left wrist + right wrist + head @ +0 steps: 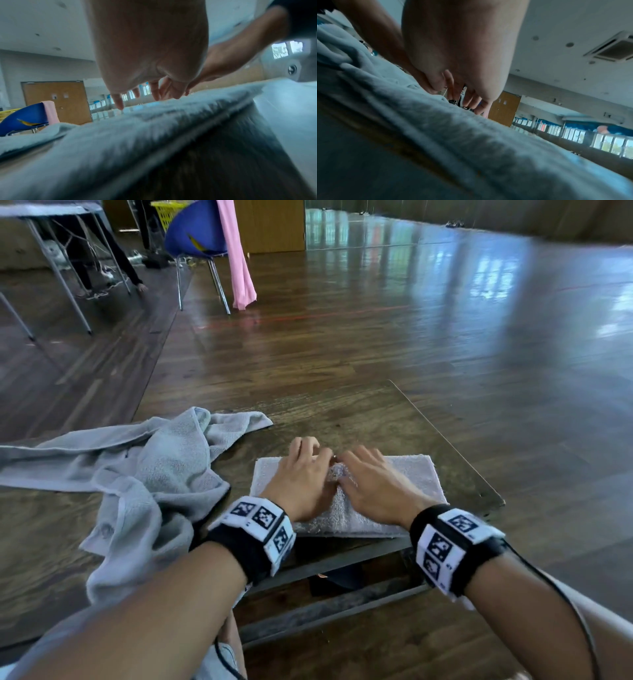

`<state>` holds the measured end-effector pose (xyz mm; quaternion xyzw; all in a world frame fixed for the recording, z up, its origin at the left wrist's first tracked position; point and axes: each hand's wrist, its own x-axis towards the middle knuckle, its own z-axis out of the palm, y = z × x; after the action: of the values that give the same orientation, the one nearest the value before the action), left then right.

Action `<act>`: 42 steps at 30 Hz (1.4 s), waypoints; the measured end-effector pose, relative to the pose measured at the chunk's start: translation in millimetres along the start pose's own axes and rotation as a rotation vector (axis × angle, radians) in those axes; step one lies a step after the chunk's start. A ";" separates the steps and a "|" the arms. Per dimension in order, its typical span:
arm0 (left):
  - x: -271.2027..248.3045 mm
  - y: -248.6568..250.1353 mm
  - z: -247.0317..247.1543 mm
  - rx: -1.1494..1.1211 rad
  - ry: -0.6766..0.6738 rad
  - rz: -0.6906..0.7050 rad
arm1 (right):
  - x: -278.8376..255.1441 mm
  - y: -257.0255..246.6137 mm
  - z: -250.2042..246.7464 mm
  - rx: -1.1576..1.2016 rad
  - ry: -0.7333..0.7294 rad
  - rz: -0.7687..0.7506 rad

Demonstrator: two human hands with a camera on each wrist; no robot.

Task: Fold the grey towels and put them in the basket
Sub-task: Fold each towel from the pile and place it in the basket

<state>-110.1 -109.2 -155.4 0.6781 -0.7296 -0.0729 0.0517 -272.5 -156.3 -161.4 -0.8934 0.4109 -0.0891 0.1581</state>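
Observation:
A folded grey towel lies as a flat rectangle near the front edge of the wooden table. Both hands rest on top of it, side by side and palms down. My left hand covers its left part, with the fingertips at the far edge. My right hand presses the middle with straight fingers. In the left wrist view the left hand hovers low with fingertips touching the towel. In the right wrist view the right hand does the same on the towel. A second grey towel lies crumpled to the left.
The crumpled towel hangs over the table's front edge at the left. Far back on the floor stand a yellow basket, a blue chair with a pink cloth, and a folding table. Open wooden floor lies to the right.

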 end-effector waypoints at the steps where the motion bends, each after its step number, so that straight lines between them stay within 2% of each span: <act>1: -2.0 0.9 9.5 0.017 -0.066 -0.022 | -0.1 -1.7 10.7 -0.028 -0.057 0.005; 3: -7.8 1.1 25.2 -0.036 -0.182 -0.075 | -4.7 -0.2 28.8 -0.046 -0.116 0.032; 8: -6.8 -11.2 30.8 -0.068 -0.242 -0.078 | -9.7 10.0 42.1 -0.078 -0.042 0.068; 17: -13.3 -39.2 18.5 -0.085 -0.412 -0.113 | -25.5 30.8 34.7 -0.116 -0.059 0.202; 23: -22.7 -53.1 13.5 -0.107 -0.445 -0.153 | -34.9 41.1 24.8 -0.129 -0.062 0.263; 32: -29.4 -57.1 11.0 -0.094 -0.425 -0.195 | -53.1 54.2 18.2 -0.134 0.017 0.366; 39: -28.2 -54.7 12.7 -0.089 -0.407 -0.217 | -50.7 49.0 14.5 -0.127 -0.006 0.461; 40: -28.3 -54.1 12.8 -0.090 -0.404 -0.222 | -49.2 41.0 14.0 -0.146 0.028 0.446; 42: -26.8 -52.8 13.5 -0.091 -0.398 -0.233 | -47.3 20.0 12.8 -0.205 0.149 0.322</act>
<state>-58.6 -85.6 -177.4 0.7268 -0.6382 -0.2435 -0.0717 -313.5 -129.8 -181.9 -0.8187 0.5658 -0.0862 0.0476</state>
